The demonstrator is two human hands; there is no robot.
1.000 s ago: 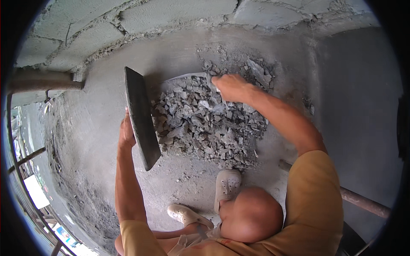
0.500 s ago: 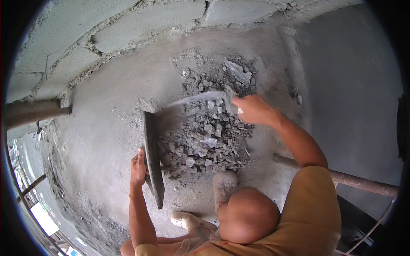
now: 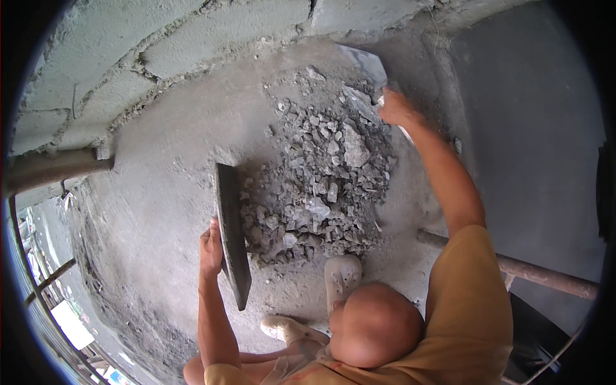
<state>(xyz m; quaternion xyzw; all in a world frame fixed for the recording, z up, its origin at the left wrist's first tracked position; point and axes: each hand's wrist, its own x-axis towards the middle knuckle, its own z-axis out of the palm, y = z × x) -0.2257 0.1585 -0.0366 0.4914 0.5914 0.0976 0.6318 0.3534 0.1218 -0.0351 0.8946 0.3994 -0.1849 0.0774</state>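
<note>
My left hand [image 3: 210,249] is closed at the back of a mortar hawk [image 3: 232,237], a flat grey board tilted up on its edge. Its face is turned toward a heap of broken mortar rubble [image 3: 321,186], and its handle is hidden behind the hand. Past the far right side of the heap, my right hand [image 3: 399,109] grips a trowel [image 3: 366,63] whose pale blade points away to the far left. A large flat chunk [image 3: 360,101] lies just left of that hand.
A rough block wall [image 3: 224,42] rises at the back. Rusty pipes stand at the left [image 3: 61,172] and the right [image 3: 545,277]. My clog [image 3: 342,276] touches the heap's near edge. Smooth dark grey plaster [image 3: 526,141] covers the right side.
My right hand has swung the trowel from over the middle of the rubble to its far right end, near the wall. The hawk has barely shifted, and more rubble shows uncovered.
</note>
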